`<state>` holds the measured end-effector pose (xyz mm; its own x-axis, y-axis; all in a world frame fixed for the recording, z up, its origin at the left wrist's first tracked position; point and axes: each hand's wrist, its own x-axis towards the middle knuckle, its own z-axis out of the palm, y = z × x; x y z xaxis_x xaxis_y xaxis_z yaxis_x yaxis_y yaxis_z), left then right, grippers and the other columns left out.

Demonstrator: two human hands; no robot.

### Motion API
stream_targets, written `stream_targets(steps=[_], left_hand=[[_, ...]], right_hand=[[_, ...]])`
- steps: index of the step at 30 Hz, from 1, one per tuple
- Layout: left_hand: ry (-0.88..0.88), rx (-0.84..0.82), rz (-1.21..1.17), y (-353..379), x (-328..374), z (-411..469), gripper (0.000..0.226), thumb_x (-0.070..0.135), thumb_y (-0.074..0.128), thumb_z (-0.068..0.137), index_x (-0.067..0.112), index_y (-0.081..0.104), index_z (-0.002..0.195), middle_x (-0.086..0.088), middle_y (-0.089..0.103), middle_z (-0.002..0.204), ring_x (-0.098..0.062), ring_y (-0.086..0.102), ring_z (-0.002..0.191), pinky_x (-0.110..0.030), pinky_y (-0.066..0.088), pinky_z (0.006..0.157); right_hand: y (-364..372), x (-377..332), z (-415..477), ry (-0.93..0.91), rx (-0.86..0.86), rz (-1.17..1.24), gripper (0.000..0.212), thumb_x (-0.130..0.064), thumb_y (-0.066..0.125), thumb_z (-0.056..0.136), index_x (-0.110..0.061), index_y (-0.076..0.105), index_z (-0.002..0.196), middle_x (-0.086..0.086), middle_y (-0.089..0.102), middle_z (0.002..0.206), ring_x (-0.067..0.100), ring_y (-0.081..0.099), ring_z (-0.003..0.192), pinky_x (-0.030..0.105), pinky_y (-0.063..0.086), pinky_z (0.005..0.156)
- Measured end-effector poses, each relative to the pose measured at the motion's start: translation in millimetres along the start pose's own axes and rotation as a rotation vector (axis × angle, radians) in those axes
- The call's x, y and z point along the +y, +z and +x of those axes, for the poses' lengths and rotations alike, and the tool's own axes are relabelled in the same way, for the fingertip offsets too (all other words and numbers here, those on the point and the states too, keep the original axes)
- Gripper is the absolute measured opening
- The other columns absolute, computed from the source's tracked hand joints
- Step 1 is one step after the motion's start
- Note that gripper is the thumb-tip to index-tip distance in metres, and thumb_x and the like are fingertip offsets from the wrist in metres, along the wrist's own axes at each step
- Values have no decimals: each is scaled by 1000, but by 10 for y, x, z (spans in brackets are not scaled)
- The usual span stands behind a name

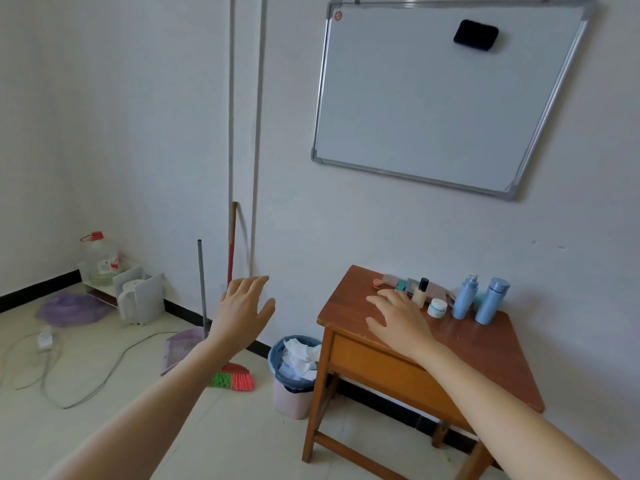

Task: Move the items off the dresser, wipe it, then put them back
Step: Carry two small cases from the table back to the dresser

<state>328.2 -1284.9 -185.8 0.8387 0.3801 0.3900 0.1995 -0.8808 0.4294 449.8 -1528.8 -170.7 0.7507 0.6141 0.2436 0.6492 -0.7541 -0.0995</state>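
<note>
Dresser (381, 368) against the wall, nothing yet cleared from it: the right hand (401, 323) hovers flat over the left half of its top, fingers spread and holding nothing, tips just short of the items; whether the palm touches the wood cannot be told. The left hand (242, 306) hangs in the air off the dresser's left edge, likewise spread and empty. Along the back edge, nearest the right fingertips, lie a pink disc (377, 283) and flat cases (393, 279), with a black-capped bottle (420, 293) upright beside them; then a white jar (437, 307), a blue pump bottle (465, 301) and a blue flask (491, 303) toward the right back corner. All look light and rigid. The black-capped bottle is probably glass, narrow and easily toppled, best taken round the body; the two blue ones look smooth, perhaps slippery, and want a full grasp at mid-height; the jar suits a pinch across its lid; the cases need a fingertip under an edge. A bin (294, 400) stands on the floor by the left edge, a broom (232, 375) beyond
</note>
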Motion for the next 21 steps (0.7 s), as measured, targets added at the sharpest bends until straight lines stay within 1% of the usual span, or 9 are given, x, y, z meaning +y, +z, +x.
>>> stream_targets(steps=[3, 6, 9, 11, 12, 13, 16, 18, 21], left_hand=[[23, -33, -18, 294, -32, 603, 49, 33, 40, 95, 16, 32, 140, -1, 38, 144, -19, 26, 135, -36, 25, 108], [56, -84, -51, 708, 21, 1041, 48, 32, 40, 96, 15, 33, 139, -1, 38, 144, -19, 26, 135, -34, 26, 108], [86, -233, -64, 1255, 120, 1231, 48, 33, 38, 96, 16, 32, 140, 0, 37, 145, -18, 25, 135, -33, 24, 109], [112, -310, -49, 1565, 191, 1394, 52, 40, 28, 94, 17, 31, 140, 2, 36, 145, -17, 25, 135, -32, 24, 108], [117, -328, -53, 1687, 240, 1504, 57, 43, 23, 89, 18, 32, 140, 3, 37, 145, -17, 25, 134, -32, 24, 108], [122, -339, -62, 1803, 292, 1630, 60, 43, 22, 86, 18, 32, 139, 3, 37, 144, -17, 26, 134, -32, 24, 108], [151, -343, -63, 2157, 452, 2032, 48, 36, 32, 96, 18, 30, 140, 3, 35, 146, -17, 23, 135, -34, 22, 109], [152, -337, -61, 2374, 576, 2317, 47, 33, 35, 96, 19, 30, 141, 3, 34, 146, -17, 22, 136, -34, 22, 109], [146, -337, -48, 2653, 775, 2748, 47, 33, 36, 96, 19, 30, 141, 4, 34, 146, -16, 22, 136, -32, 21, 109]], right_hand=[[-28, 269, 481, 54, 6, -19, 45, -35, 43, 93, -23, 38, 136, -1, 33, 144, 15, 23, 136, 33, 24, 108], [58, 533, 785, 138, 49, 20, 43, -34, 44, 93, -22, 41, 135, -3, 38, 140, 15, 28, 132, 31, 29, 104], [332, 805, 854, 197, -32, -13, 45, -35, 43, 93, -22, 39, 136, -1, 39, 140, 16, 28, 133, 32, 33, 103], [516, 1025, 888, 221, -107, -51, 46, -36, 42, 94, -24, 36, 138, -1, 35, 143, 16, 26, 134, 32, 31, 104], [569, 1149, 927, 238, -124, -54, 46, -36, 42, 94, -25, 35, 138, -1, 34, 144, 16, 26, 134, 32, 30, 105], [606, 1279, 985, 251, -125, -46, 46, -36, 42, 93, -25, 35, 138, -2, 34, 144, 16, 26, 134, 31, 30, 105], [720, 1710, 1243, 251, -92, -9, 45, -34, 44, 93, -22, 38, 137, -4, 36, 141, 14, 30, 131, 29, 34, 103], [788, 1976, 1492, 252, -79, 56, 44, -32, 46, 93, -21, 40, 135, -4, 38, 139, 13, 33, 130, 28, 39, 102], [926, 2304, 1923, 263, -83, 140, 43, -29, 48, 93, -22, 39, 135, -4, 37, 139, 12, 34, 129, 27, 45, 97]])
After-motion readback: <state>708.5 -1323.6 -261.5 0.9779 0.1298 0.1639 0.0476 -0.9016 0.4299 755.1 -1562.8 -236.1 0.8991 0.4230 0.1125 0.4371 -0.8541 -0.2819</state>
